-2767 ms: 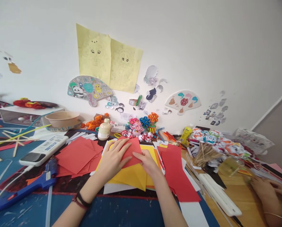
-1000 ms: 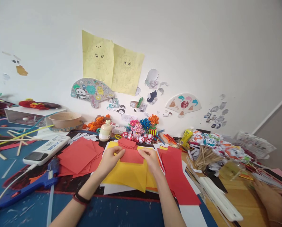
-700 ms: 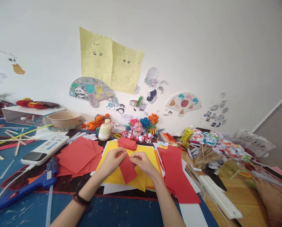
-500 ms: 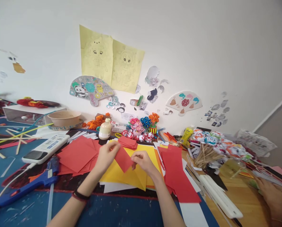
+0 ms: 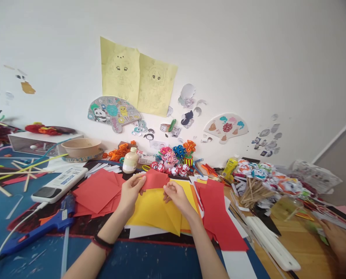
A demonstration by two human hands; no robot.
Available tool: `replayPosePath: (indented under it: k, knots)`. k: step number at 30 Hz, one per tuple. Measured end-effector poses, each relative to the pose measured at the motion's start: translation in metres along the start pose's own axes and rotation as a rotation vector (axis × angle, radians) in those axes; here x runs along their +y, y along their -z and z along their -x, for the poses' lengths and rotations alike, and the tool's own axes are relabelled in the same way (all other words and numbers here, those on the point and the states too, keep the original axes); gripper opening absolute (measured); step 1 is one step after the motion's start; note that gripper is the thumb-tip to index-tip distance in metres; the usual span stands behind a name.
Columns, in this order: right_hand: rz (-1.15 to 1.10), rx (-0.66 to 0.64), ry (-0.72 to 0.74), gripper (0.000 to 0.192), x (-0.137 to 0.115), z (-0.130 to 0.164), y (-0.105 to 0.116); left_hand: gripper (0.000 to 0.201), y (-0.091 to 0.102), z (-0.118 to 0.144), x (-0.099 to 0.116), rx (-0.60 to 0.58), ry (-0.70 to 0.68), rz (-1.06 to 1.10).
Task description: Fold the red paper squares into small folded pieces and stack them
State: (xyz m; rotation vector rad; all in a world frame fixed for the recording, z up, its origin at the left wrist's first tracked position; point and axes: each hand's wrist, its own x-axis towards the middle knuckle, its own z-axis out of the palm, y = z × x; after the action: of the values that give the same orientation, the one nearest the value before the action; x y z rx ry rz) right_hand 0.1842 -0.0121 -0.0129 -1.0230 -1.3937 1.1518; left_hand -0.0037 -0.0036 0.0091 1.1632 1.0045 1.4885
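Note:
My left hand (image 5: 131,190) pinches a folded red paper piece (image 5: 155,179) by its left edge and holds it over the small pile of folded red pieces at the far side of the yellow paper sheets (image 5: 155,211). My right hand (image 5: 176,195) hovers just right of that piece with fingers loosely spread, near its lower right corner; I cannot tell whether it touches the paper. A stack of red squares (image 5: 95,192) lies to the left of my hands. Long red sheets (image 5: 219,217) lie to the right.
A blue glue gun (image 5: 42,226) and a white power strip (image 5: 59,184) lie at the left. A small glue bottle (image 5: 130,161), paper flowers (image 5: 175,155) and a bowl (image 5: 81,147) stand along the wall. Another person's hand (image 5: 341,242) rests at the right by wooden sticks (image 5: 252,190).
I was pressing the red piece flat on the yellow sheets, then lifted and turned it. My left hand has carried it away from me toward the folded red pile. My right hand has let go.

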Motion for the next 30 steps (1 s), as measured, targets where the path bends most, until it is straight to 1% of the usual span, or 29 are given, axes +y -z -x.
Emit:
replayPosePath:
  k: [2, 5, 8, 10, 12, 13, 15, 17, 19, 21, 23, 25, 27, 30]
  knots:
    - [-0.047, 0.000, 0.000, 0.046, 0.000, -0.001, 0.001, 0.048, -0.001, 0.001, 0.001, -0.049, 0.052, 0.054]
    - [-0.113, -0.045, 0.027, 0.057, -0.004, 0.001, -0.001, 0.045, -0.002, 0.003, 0.001, -0.127, 0.143, 0.101]
    - [-0.139, -0.060, 0.106, 0.055, -0.012, 0.004, -0.007, 0.042, -0.004, 0.005, -0.001, -0.201, 0.181, 0.110]
    - [-0.122, -0.036, 0.155, 0.054, -0.015, 0.004, -0.009, 0.041, -0.005, 0.005, -0.005, -0.274, 0.180, 0.034]
    - [-0.072, 0.014, 0.190, 0.049, -0.015, 0.002, -0.009, 0.041, -0.005, 0.004, -0.012, -0.332, 0.126, -0.151]
    - [-0.038, 0.034, 0.200, 0.047, -0.014, 0.001, -0.008, 0.042, -0.005, 0.004, -0.016, -0.332, 0.066, -0.276]
    - [0.032, 0.050, 0.210, 0.042, -0.011, 0.000, -0.006, 0.048, -0.005, 0.003, -0.022, -0.285, -0.082, -0.503]
    - [0.102, 0.035, 0.215, 0.040, -0.009, -0.001, -0.004, 0.060, -0.006, 0.004, -0.027, -0.258, -0.181, -0.612]
    - [0.182, 0.031, 0.222, 0.036, -0.009, 0.000, -0.005, 0.073, -0.007, 0.007, -0.028, -0.291, -0.187, -0.620]
    - [0.256, 0.052, 0.236, 0.030, -0.010, 0.002, -0.006, 0.080, -0.008, 0.010, -0.027, -0.343, -0.152, -0.595]
    - [0.301, 0.077, 0.261, 0.024, -0.012, 0.003, -0.008, 0.076, -0.009, 0.012, -0.024, -0.387, -0.105, -0.555]
    - [0.308, 0.102, 0.282, 0.019, -0.013, 0.004, -0.009, 0.065, -0.010, 0.013, -0.020, -0.423, -0.066, -0.500]
    - [0.274, 0.138, 0.282, 0.015, -0.013, 0.003, -0.009, 0.057, -0.012, 0.014, -0.017, -0.427, -0.033, -0.451]
    - [0.167, 0.168, 0.249, 0.012, -0.011, 0.001, -0.007, 0.054, -0.014, 0.014, -0.013, -0.404, 0.024, -0.383]
